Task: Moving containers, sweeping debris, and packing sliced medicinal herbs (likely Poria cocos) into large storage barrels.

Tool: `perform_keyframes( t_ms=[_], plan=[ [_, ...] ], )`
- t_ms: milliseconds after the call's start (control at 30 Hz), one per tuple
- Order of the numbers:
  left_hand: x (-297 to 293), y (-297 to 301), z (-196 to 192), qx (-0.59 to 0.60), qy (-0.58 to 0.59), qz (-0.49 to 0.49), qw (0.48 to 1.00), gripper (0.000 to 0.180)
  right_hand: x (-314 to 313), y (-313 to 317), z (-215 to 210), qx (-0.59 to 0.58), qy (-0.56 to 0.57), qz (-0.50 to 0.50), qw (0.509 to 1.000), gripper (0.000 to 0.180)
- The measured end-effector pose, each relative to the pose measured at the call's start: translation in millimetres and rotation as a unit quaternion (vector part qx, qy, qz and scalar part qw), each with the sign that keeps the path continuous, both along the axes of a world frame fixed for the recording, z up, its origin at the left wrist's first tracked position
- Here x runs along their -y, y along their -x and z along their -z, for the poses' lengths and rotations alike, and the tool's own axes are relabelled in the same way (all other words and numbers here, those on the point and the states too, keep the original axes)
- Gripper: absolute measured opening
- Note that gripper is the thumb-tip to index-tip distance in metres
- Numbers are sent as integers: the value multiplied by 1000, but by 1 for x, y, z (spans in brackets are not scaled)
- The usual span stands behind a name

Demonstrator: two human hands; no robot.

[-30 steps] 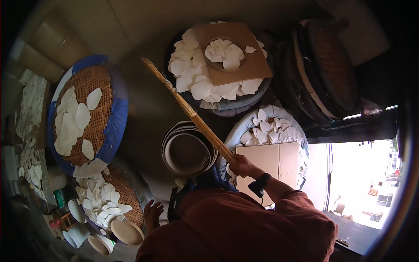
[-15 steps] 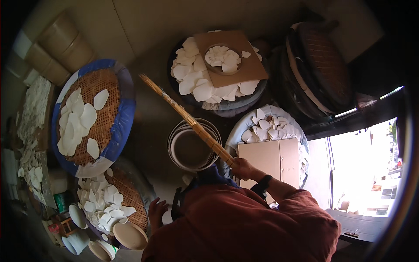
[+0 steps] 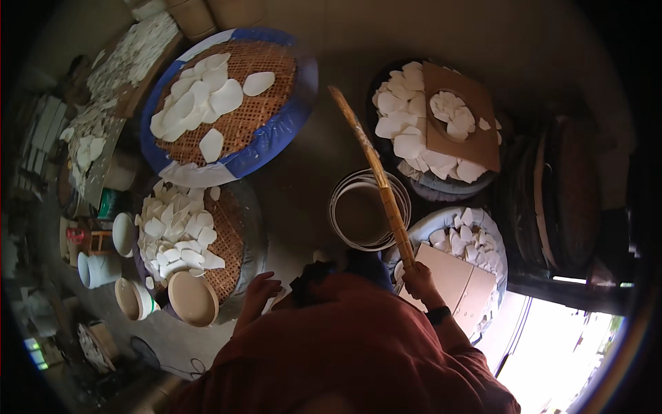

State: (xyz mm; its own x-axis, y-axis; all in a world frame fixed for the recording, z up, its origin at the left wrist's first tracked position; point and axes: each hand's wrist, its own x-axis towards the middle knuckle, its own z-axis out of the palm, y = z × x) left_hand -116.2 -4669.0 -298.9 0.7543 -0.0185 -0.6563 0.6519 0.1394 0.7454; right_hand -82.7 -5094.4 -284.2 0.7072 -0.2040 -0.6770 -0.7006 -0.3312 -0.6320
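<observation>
My right hand [image 3: 418,277] is wrapped round the near end of a long yellow-brown bamboo bundle [image 3: 382,181]. The bundle slants away forward and a little left, passing over the right rim of a stack of round hoops [image 3: 338,219] on the floor. Empty and apart from everything, my left hand [image 3: 261,288] hangs low with its fingers loosely stretched. Nearest to it is a tan bowl [image 3: 194,298], by a woven tray [image 3: 224,238] heaped with thin white pieces [image 3: 181,231].
A larger blue-rimmed woven tray [image 3: 272,148] with white pieces stands at the far left. More pieces and a cardboard sheet [image 3: 441,141] top a pile at the far right. Beside my right hand, cardboard [image 3: 455,279] covers another tray. Buckets [image 3: 98,269] stand at left.
My view has turned left, so the surroundings shift rightward. The bamboo bundle stays in my right hand and now points more steeply forward. My left hand remains empty.
</observation>
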Motion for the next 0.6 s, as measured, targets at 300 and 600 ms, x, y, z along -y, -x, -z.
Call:
perform_keyframes(
  t_ms=[300,600],
  plan=[
    [-12,-4,12,33,-21,-11,999,35,-4,-15,-9,-13,-154,45,987,25],
    [-18,-10,18,15,-83,-33,996,39,-19,-105,14,10,-295,13,955,28]
  ],
)
